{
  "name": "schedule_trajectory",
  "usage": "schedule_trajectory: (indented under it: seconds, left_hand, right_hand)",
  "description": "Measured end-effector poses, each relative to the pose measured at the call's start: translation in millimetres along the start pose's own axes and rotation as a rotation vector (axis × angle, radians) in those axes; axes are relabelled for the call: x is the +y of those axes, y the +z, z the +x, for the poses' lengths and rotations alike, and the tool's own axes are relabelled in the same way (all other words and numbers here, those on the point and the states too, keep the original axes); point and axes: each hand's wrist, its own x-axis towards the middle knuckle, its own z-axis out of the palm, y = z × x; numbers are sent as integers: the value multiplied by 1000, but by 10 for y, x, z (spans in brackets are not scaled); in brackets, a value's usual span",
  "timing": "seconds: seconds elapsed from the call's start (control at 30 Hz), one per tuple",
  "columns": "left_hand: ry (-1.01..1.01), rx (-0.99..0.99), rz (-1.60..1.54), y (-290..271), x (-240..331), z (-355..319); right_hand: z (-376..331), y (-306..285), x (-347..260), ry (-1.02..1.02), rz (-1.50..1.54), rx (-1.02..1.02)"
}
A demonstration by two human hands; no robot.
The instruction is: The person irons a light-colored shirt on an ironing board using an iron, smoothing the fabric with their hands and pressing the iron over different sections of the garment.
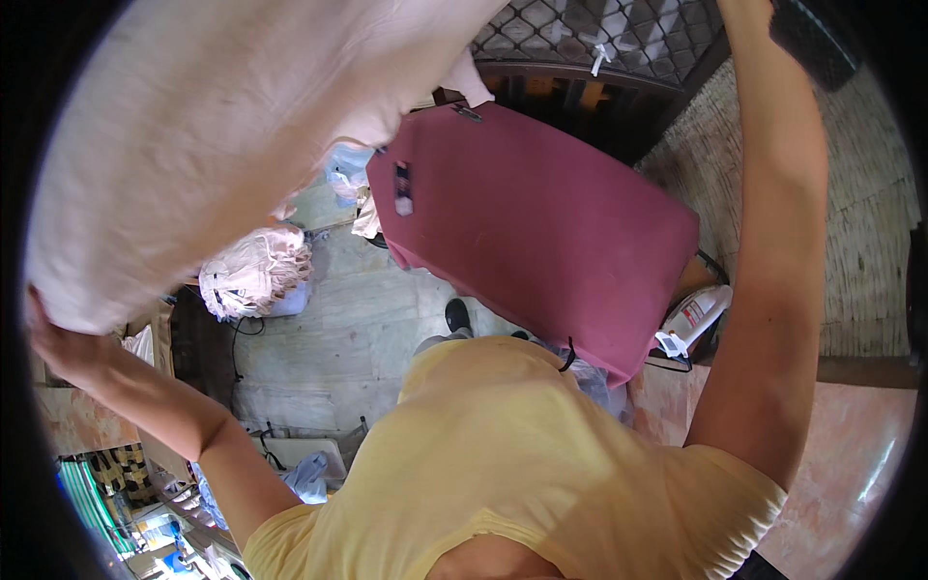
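Observation:
A large pale pink cloth (pixel 222 126) is held up high and fills the upper left of the view. My left hand (pixel 48 333) grips its lower left edge from behind, fingers mostly hidden by the fabric. My right forearm (pixel 773 193) rises along the right side and leaves the picture at the top, so that hand is out of sight. Below the cloth stands an ironing board with a maroon cover (pixel 541 222). My yellow shirt (pixel 503 454) fills the lower middle.
A white iron (pixel 694 319) stands at the board's right end. A heap of pale pink and white laundry (pixel 253 273) sits on the tiled floor (pixel 329 338) to the left. A dark lattice grille (pixel 619 34) is behind the board, a rough wall (pixel 870 222) at right.

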Motion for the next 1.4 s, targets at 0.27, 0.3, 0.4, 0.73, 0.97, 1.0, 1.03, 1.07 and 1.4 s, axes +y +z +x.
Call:
schedule_trajectory:
  seconds: [0.27,0.3,0.4,0.73,0.97,1.0,1.03,1.07,1.4]
  left_hand:
    - [-288,-1240,-330,2424,-764,-1798]
    - [-317,-1244,-314,2542,-829,-2020]
    - [-495,-1377,-438,3090,-1117,-2670]
    - [-500,-1067,-78,2744,-2975,-3781]
    - [-534,-394,727,1074,-5093,-3236]
    - [-573,-439,723,1027,-5218,-3206]
    - [-613,-490,715,1030,-5301,-3179]
    - [-568,-533,780,1154,-5328,-3209]
    - [-516,-434,533,1379,-4744,-2922]
  right_hand:
    - [-617,-1070,1928,397,-87,-35]
    - [-892,-704,2047,505,-55,10]
    - [-1294,-1279,3050,540,-451,76]
    - [-3842,-210,3702,312,-1082,107]
    - [-6179,806,2490,801,-881,121]
    - [-6225,894,2463,784,-813,195]
    - [-6283,979,2450,769,-748,270]
    - [-6338,1055,2508,779,-882,301]
    - [-6598,966,2336,814,-782,522]
